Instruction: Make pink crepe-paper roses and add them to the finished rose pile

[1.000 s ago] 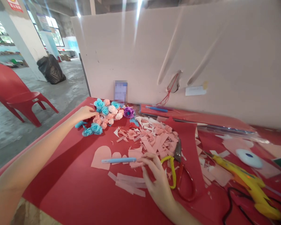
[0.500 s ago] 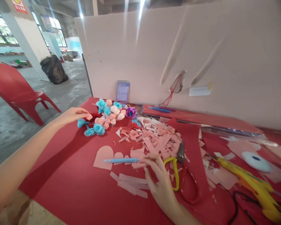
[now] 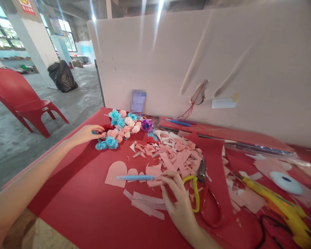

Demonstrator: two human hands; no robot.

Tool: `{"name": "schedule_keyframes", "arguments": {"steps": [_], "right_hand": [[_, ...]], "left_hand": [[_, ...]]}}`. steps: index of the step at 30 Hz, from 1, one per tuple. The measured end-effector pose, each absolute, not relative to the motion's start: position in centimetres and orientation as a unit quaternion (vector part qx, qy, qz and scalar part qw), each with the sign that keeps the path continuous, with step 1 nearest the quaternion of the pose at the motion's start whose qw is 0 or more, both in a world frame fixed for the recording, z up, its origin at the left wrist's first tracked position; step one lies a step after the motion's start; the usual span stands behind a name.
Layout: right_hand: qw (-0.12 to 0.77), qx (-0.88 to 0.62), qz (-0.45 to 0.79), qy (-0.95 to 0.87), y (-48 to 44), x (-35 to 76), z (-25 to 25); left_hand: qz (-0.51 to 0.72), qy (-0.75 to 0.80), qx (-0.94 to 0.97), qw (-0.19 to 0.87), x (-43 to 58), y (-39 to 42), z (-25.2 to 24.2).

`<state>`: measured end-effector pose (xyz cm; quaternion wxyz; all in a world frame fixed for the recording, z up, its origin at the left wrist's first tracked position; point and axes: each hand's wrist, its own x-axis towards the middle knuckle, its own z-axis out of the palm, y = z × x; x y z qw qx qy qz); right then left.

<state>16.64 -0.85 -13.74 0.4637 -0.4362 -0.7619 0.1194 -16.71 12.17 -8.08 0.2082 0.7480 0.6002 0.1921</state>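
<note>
My left hand (image 3: 89, 134) reaches to the left edge of a heap of paper flowers (image 3: 124, 129) in blue, pink, white, red and purple. Its fingers are apart, and a blue petal shows in the gap between them. A small pink paper rose (image 3: 103, 135) sits right at the fingertips. In my right hand (image 3: 175, 195), a light blue pen (image 3: 134, 177) is pinched by one end, level above pink paper petal shapes (image 3: 116, 174). Pale paper strips (image 3: 146, 205) lie just below. Beside this hand are scissors (image 3: 201, 173) with yellow and red handles.
Pink paper scraps (image 3: 176, 152) are piled behind my right hand. At right lie a yellow glue gun (image 3: 277, 200) with a black cord and a white oval object (image 3: 286, 182). A pale panel (image 3: 155, 62) stands behind the red table (image 3: 93, 221). A red chair (image 3: 28, 100) is at left.
My left hand has moved slightly right and down into the flowers, and the pink rose from its fingertips now sits against the heap. My right hand keeps the pen in place.
</note>
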Motion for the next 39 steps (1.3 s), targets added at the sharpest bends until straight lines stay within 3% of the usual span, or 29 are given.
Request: {"name": "schedule_keyframes", "arguments": {"steps": [29,39], "right_hand": [[0.454,-0.437,0.129,-0.766,-0.9,16.7,-13.9],[0.457,-0.434,0.13,-0.766,-0.9,16.7,-13.8]], "left_hand": [[0.107,0.575,0.808,0.064,-17.4,14.4,-9.7],[0.075,0.518,0.84,0.14,-17.7,16.3,-7.8]]}}
